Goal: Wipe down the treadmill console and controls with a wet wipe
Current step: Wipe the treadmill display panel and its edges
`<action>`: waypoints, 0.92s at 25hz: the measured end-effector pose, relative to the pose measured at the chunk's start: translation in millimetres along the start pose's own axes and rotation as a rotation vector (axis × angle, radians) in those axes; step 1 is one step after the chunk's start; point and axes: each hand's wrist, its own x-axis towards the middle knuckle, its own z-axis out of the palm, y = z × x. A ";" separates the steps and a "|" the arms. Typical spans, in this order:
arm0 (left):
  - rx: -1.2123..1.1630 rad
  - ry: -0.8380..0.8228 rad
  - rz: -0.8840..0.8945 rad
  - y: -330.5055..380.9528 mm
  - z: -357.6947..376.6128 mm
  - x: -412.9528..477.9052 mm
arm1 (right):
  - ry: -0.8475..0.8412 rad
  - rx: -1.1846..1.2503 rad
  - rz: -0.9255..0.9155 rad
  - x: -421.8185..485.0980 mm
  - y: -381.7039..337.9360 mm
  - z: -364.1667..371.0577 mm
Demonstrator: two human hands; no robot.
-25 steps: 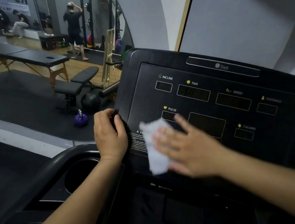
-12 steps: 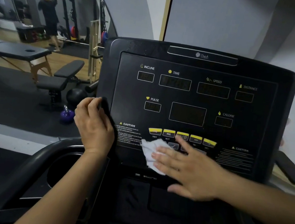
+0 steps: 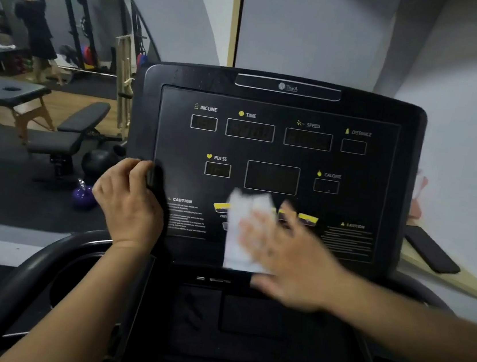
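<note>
The black treadmill console (image 3: 274, 152) fills the middle of the view, with dark display windows and a row of yellow buttons (image 3: 307, 219) low on its face. My right hand (image 3: 288, 256) presses a white wet wipe (image 3: 240, 226) flat against the button row and lower panel; the hand is blurred by motion. The wipe covers the middle buttons. My left hand (image 3: 129, 203) grips the console's left edge.
A round cup holder (image 3: 75, 278) sits in the left tray below the console. A mirror on the left shows a weight bench (image 3: 72, 133), a purple kettlebell (image 3: 84, 195), a massage table and a person. A dark phone-like slab (image 3: 429, 252) lies on a ledge at right.
My right hand and the wipe went from the lower-left panel down to the button row and now sweep right across it. The left hand keeps its hold. The camera shifted a little.
</note>
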 end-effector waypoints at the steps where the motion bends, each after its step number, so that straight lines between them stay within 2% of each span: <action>1: 0.011 -0.018 0.024 0.1 -0.1 2.1 | -0.028 0.011 -0.098 -12.4 -16.3 3.0; 3: 0.010 -0.047 0.136 10.7 -1.4 2.1 | -0.050 -0.031 -0.116 -14.5 5.1 0.7; 5: -0.129 -0.102 0.339 42.0 -1.2 -10.2 | 0.019 -0.120 0.106 0.7 59.6 -7.2; 7: -0.287 -0.192 0.493 80.1 2.5 -28.5 | 0.034 -0.047 0.419 11.8 125.3 -19.7; 9: -0.333 -0.305 0.521 106.7 7.9 -42.4 | 0.074 0.048 0.652 12.4 166.7 -30.4; 10: -0.334 -0.353 0.518 110.6 10.8 -46.6 | 0.071 0.069 0.699 10.2 167.8 -31.4; 12: -0.350 -0.421 0.513 105.9 14.7 -46.9 | 0.042 0.022 0.637 0.4 132.5 -18.1; 16: -0.323 -0.441 0.599 104.8 22.6 -49.4 | -0.042 0.041 0.052 -55.6 21.7 18.9; 18: -0.275 -0.439 0.628 106.9 24.0 -52.0 | -0.067 0.026 -0.071 -66.4 28.4 22.3; 20: -0.223 -0.442 0.643 106.7 23.9 -52.5 | -0.007 -0.064 0.084 -56.7 73.0 15.2; 23: -0.189 -0.445 0.655 105.8 23.0 -55.0 | 0.058 0.010 0.588 -42.1 168.4 -0.9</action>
